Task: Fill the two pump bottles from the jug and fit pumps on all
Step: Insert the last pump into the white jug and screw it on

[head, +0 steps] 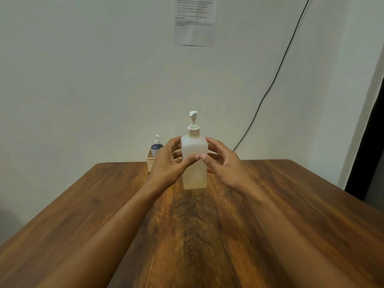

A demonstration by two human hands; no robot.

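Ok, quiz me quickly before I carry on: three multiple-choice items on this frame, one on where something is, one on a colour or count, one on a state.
1. Where is the blue bottle?
A. In the cream basket at the table's far edge
B. Lying on the table by the right hand
C. Held in the left hand

2. How many bottles with pumps are visible?
A. One
B. Two
C. Four

3. What state is the translucent square bottle in?
A. Tipped on its side
B. Open, no pump
C. Upright, pump on, held between both hands

Answers:
1 A, it stands inside the basket near the wall.
2 B, the blue one and the square one.
3 C, the left hand and right hand grip its sides, pump on top.
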